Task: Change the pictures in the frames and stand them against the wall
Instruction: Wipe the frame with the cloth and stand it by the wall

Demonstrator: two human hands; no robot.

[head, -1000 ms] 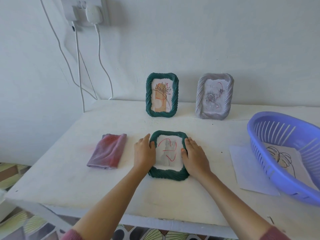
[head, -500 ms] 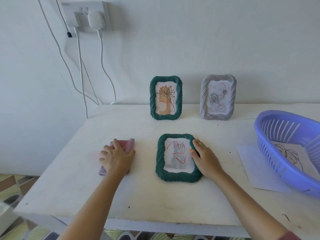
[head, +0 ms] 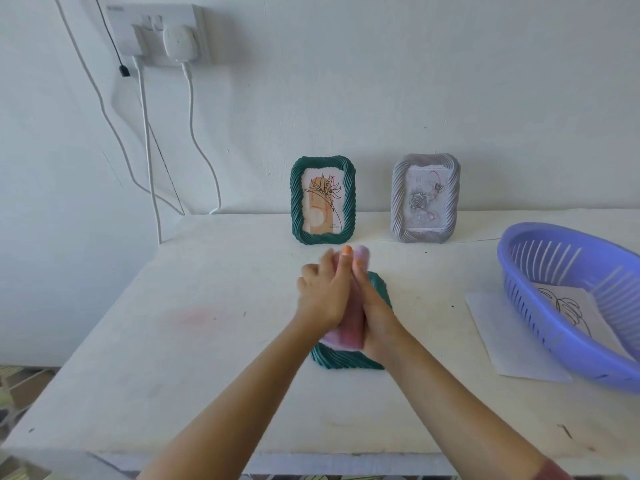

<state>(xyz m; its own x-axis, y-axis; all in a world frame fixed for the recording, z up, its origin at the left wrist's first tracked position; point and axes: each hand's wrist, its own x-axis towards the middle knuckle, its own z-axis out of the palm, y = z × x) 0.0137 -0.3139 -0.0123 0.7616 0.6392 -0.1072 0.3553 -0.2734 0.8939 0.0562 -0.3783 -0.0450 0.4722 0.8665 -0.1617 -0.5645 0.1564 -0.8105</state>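
A green twisted-rim picture frame [head: 347,362] lies flat at the middle of the white table [head: 207,341]. A folded pink cloth [head: 346,336] covers its glass. My left hand [head: 323,294] grips the cloth on top of the frame, motion-blurred. Pressed close beside it, my right hand [head: 375,315] rests on the frame's right edge; its fingertips are hidden by the cloth. Two frames stand against the wall: a green frame [head: 295,202] with a flower drawing and a grey frame [head: 398,202] with a rose picture.
A purple slotted basket [head: 554,244] sits at the right, holding a line-drawing sheet [head: 568,306]. It rests partly on a white sheet of paper [head: 502,341]. A wall socket with plugs [head: 162,32] and hanging cables is at the upper left.
My left hand left the frame, took the pink cloth from the left of the table and brought it onto the flat frame. My right hand stayed on the frame's right edge.
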